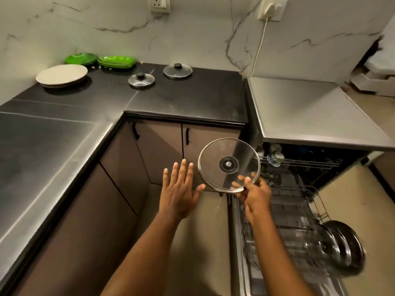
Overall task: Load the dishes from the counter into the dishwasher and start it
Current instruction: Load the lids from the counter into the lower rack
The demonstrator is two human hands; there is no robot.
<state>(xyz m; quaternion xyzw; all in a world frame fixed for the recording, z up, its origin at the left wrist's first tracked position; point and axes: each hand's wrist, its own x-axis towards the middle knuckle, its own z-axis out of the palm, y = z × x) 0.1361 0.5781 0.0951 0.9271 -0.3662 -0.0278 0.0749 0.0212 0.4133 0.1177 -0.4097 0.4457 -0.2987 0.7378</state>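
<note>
Pinched glass lid [213,154] in right hand [255,195], left hand [179,197] splayed empty; pans [339,246] in dishwasher [284,212]; lids [141,80], plates [62,75] left of it pending.

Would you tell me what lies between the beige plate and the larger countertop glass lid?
A smaller glass lid lies there, between the beige plate and the larger glass lid, per the head view.
</note>
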